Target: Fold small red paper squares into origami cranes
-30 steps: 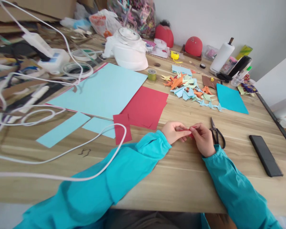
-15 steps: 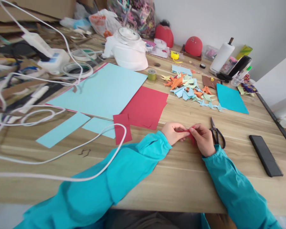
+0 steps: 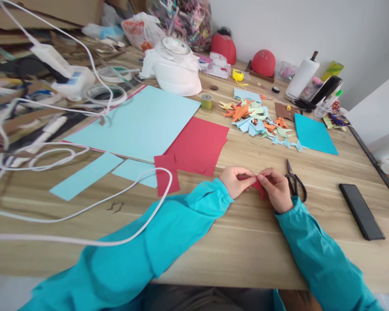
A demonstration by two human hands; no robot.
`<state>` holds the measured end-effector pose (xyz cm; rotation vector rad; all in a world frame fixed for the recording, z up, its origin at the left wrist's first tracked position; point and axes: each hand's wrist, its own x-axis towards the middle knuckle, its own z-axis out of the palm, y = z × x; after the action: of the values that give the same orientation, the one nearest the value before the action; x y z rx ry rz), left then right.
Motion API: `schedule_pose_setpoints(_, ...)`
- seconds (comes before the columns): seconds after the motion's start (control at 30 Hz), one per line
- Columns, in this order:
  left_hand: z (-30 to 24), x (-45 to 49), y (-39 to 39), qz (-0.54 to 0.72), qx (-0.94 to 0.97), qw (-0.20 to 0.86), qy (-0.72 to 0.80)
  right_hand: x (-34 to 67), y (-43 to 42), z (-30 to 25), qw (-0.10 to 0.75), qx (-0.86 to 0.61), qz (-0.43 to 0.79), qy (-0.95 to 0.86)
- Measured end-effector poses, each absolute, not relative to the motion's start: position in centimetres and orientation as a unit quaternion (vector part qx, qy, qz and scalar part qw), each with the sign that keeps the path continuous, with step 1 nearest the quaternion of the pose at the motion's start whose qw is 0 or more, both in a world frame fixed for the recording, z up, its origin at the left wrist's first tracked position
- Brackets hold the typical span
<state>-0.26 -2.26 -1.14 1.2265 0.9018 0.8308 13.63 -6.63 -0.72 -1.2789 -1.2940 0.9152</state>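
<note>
My left hand [image 3: 236, 181] and my right hand [image 3: 277, 189] meet over the wooden table [image 3: 246, 242], fingertips pinched together on a small folded piece of red paper [image 3: 257, 186]. Most of that paper is hidden between the fingers. Black scissors [image 3: 294, 181] lie just right of my right hand. A red paper sheet [image 3: 199, 144] and a smaller red piece [image 3: 164, 173] lie to the left of my left hand. Both arms wear teal sleeves.
A large light-blue sheet [image 3: 139, 123], light-blue strips [image 3: 84, 175], a pile of folded paper shapes [image 3: 257, 121], a teal square [image 3: 314, 134], a black phone [image 3: 361, 211], white cables [image 3: 84, 216], a white appliance [image 3: 173, 67] and a paper roll [image 3: 302, 77] are on the table.
The fingers have shifted slightly on the red paper, which now shows a little lower between the hands. Both hands stay in the same spot.
</note>
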Motion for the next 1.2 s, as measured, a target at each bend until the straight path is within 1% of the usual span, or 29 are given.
schedule_pose_setpoints(0.2,-1.0,-0.5,-2.4,0.369,0.598,0.612,0.363,13.6,-6.8,-0.7,0.53,-0.535,0.416,-0.51)
schedule_pose_setpoints(0.4,-0.5,-0.6,-2.3,0.356,0.595,0.626,0.357,13.7,-6.8,-0.8,0.535,-0.536,0.422,-0.498)
schedule_pose_setpoints(0.63,-0.2,-0.6,-2.4,0.363,0.595,0.621,0.359,14.4,-6.6,-0.9,0.512,-0.535,0.432,-0.515)
schedule_pose_setpoints(0.8,-0.6,-0.6,-2.3,0.354,0.592,0.617,0.379,14.4,-6.7,-0.7,0.498,-0.514,0.42,-0.559)
schedule_pose_setpoints(1.03,-1.0,-0.7,-2.2,0.347,0.614,0.611,0.36,13.9,-6.8,-0.8,0.504,-0.538,0.441,-0.511)
schedule_pose_setpoints(1.2,-1.0,-0.6,-2.2,0.343,0.62,0.617,0.342,14.1,-6.6,-0.7,0.493,-0.554,0.447,-0.5)
